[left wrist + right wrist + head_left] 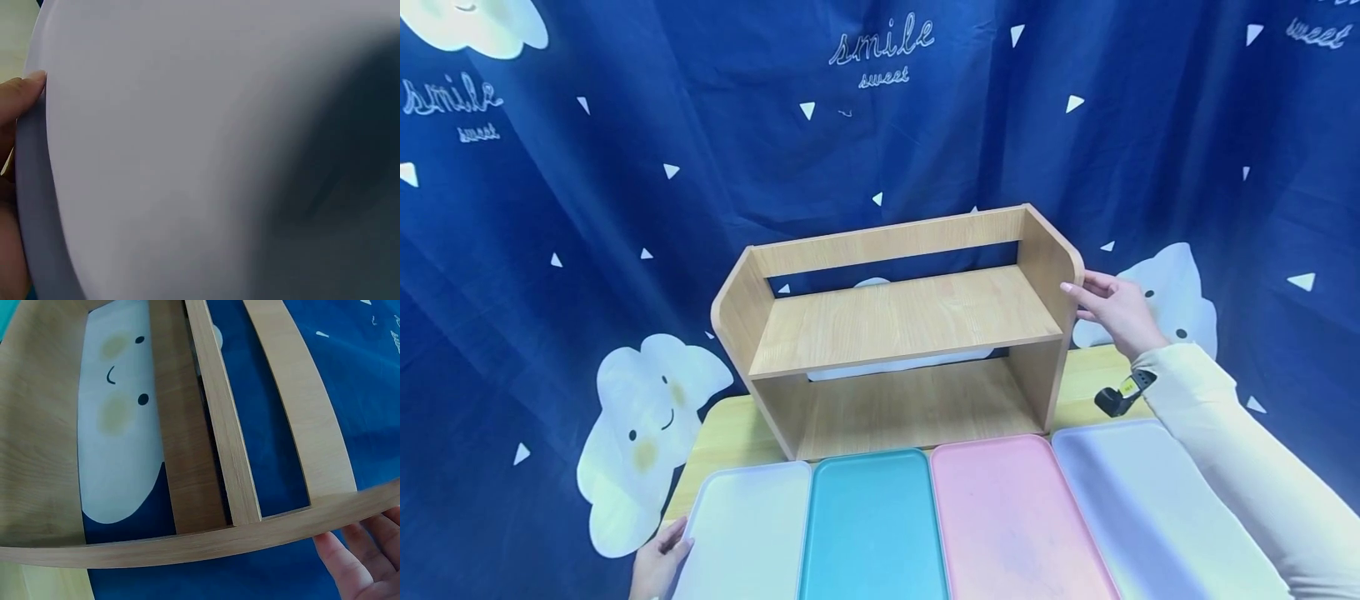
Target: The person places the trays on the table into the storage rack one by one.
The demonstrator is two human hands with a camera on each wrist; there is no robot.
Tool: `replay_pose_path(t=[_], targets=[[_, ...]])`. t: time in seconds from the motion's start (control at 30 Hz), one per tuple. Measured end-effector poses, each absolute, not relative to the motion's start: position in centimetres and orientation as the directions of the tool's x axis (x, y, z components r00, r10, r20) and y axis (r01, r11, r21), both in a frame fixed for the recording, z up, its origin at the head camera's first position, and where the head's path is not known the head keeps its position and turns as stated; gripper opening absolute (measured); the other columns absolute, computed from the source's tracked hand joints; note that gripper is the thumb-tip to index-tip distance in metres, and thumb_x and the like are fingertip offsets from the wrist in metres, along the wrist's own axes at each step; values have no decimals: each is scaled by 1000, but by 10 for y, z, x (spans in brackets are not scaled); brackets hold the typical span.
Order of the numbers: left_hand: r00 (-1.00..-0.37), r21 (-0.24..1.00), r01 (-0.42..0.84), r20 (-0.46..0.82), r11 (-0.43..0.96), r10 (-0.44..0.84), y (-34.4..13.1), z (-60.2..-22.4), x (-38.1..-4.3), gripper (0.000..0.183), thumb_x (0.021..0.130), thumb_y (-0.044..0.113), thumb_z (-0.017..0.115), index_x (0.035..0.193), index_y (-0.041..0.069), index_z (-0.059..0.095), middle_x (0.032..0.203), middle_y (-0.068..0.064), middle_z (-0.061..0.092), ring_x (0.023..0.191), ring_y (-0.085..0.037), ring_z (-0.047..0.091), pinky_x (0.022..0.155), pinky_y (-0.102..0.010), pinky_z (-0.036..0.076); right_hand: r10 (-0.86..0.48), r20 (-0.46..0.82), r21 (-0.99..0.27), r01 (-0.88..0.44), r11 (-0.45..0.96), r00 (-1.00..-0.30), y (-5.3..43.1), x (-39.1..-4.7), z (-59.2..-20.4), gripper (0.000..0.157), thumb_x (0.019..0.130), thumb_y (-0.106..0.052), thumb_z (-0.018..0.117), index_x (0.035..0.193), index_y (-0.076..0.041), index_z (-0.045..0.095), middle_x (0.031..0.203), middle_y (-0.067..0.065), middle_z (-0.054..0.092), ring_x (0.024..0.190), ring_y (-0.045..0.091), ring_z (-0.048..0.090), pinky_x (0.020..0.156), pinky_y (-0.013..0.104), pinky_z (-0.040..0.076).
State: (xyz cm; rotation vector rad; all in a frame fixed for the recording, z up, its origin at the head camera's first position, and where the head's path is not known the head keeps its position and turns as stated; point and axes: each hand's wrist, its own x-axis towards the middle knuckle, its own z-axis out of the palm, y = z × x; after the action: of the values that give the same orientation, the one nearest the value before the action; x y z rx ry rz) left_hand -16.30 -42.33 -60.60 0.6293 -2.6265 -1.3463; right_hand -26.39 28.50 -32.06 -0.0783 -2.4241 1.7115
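A light wooden two-tier desk shelf (pixel 910 317) stands upright at the back of the table. My right hand (pixel 1120 312) is at its right side panel; in the right wrist view the fingertips (pixel 328 544) touch the panel's outer edge, fingers fairly straight. At the lower left, my left hand (pixel 657 558) pinches the left rim of a pale lavender-white tray (pixel 745 533). Seen from the left wrist, the thumb (pixel 28 90) lies on that rim while the other fingers are partly hidden below it. Both shelf levels carry nothing.
Beside the pale tray lie a teal tray (pixel 872 525), a pink tray (pixel 1018 517) and another pale lavender tray (pixel 1157 508), side by side before the shelf. The yellowish wooden table (pixel 730 433) shows around them. A blue curtain (pixel 880 150) with clouds hangs close behind.
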Motion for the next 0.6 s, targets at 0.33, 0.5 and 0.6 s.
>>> replay_pose_path(t=[0.33, 0.5, 0.6], targets=[[-904, 748, -292, -11, 596, -428, -418, -602, -162, 41, 83, 4, 64, 122, -6, 55, 111, -28, 63, 68, 17, 45, 60, -10, 45, 158, 154, -948, -101, 301, -975, 287, -264, -327, 71, 89, -39, 62, 142, 2, 37, 138, 25, 43, 86, -10, 57, 76, 16, 53], [-899, 750, -299, -14, 590, -438, -418, -601, -163, 39, 82, 2, 63, 120, -5, 57, 114, -28, 61, 71, 15, 46, 61, -8, 43, 162, 145, -942, -86, 324, -976, 287, -265, -327, 71, 89, -42, 60, 143, -2, 38, 138, 21, 44, 89, -9, 57, 80, 19, 52], [-896, 744, -314, -28, 590, -442, -419, -599, -163, 39, 83, 1, 62, 121, -5, 57, 114, -28, 61, 72, 12, 46, 61, -8, 42, 158, 149, -943, -92, 319, -976, 285, -266, -327, 69, 90, -40, 60, 142, -1, 38, 138, 22, 44, 87, -10, 57, 78, 17, 52]])
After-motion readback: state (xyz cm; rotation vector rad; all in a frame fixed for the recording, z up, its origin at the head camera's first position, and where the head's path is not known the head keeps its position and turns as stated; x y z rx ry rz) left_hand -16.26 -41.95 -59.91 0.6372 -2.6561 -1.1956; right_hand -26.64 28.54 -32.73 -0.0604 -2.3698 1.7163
